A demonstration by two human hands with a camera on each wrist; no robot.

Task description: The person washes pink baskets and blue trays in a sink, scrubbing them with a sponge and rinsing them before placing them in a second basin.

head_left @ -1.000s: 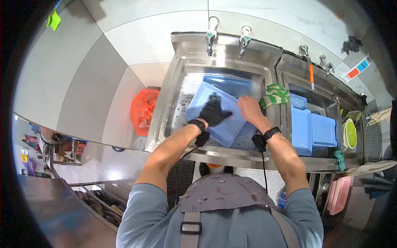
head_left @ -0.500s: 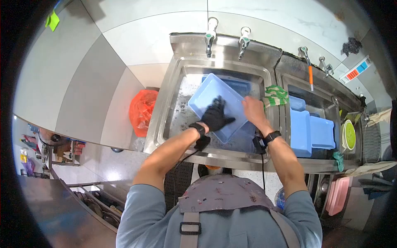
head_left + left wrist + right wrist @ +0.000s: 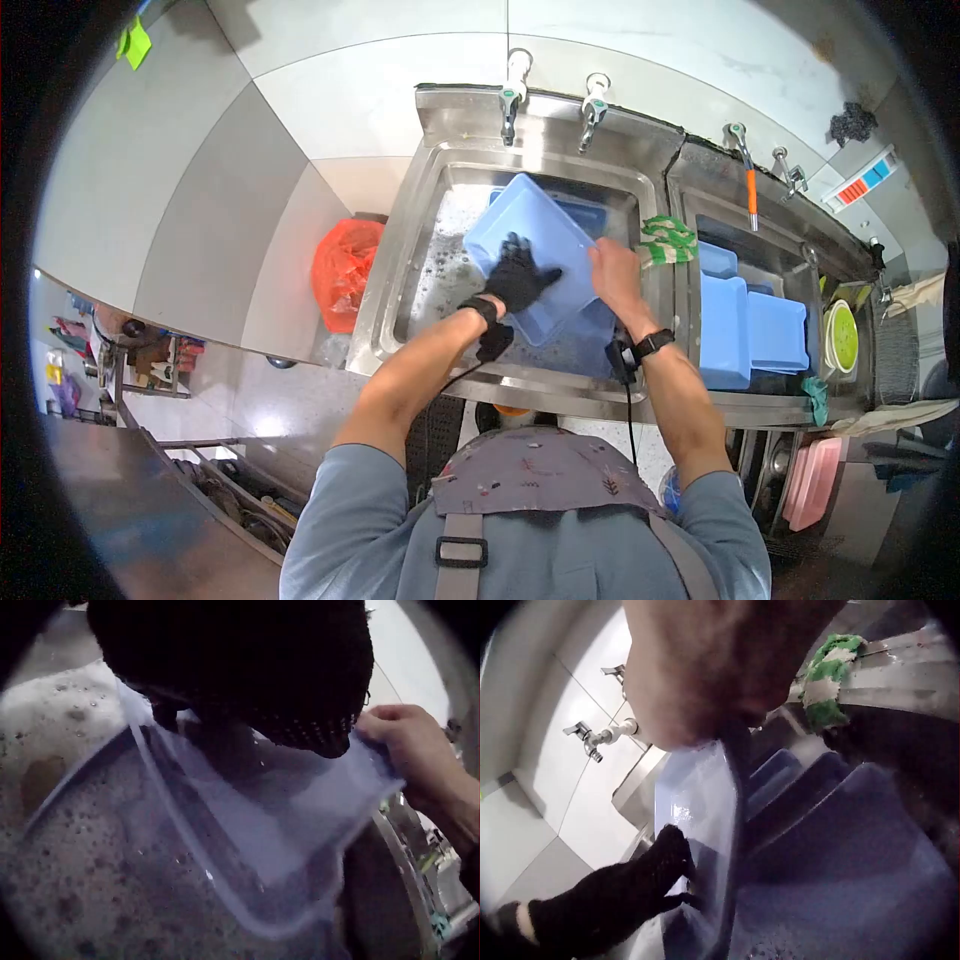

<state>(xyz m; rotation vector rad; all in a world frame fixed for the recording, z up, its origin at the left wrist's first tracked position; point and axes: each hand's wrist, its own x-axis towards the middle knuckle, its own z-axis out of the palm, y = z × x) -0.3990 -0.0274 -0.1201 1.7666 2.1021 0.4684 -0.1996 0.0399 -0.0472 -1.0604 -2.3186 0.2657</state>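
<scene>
A light blue plastic tray [image 3: 560, 245] is held at a slant over the water in the left sink basin. My bare right hand [image 3: 616, 275] grips its right rim, fingers curled over the edge. In a black knitted glove, my left hand [image 3: 520, 276] lies against the tray's inner face with fingers spread. The right wrist view shows the gloved hand [image 3: 622, 892] reaching into the tray [image 3: 705, 795] from the left. Under it, more blue trays [image 3: 585, 212] sit in the soapy water, partly hidden.
A green-and-white striped cloth [image 3: 668, 241] hangs on the divider between basins. The right basin holds several blue trays [image 3: 724, 330] and a green strainer [image 3: 845, 335]. Two taps [image 3: 509, 100] stand behind the left basin. An orange bag [image 3: 347, 275] is left of the sink.
The tray has shifted up and to the right and turned a little. My right hand has moved slightly right with its rim, while the gloved hand has slid about on the inner face.
</scene>
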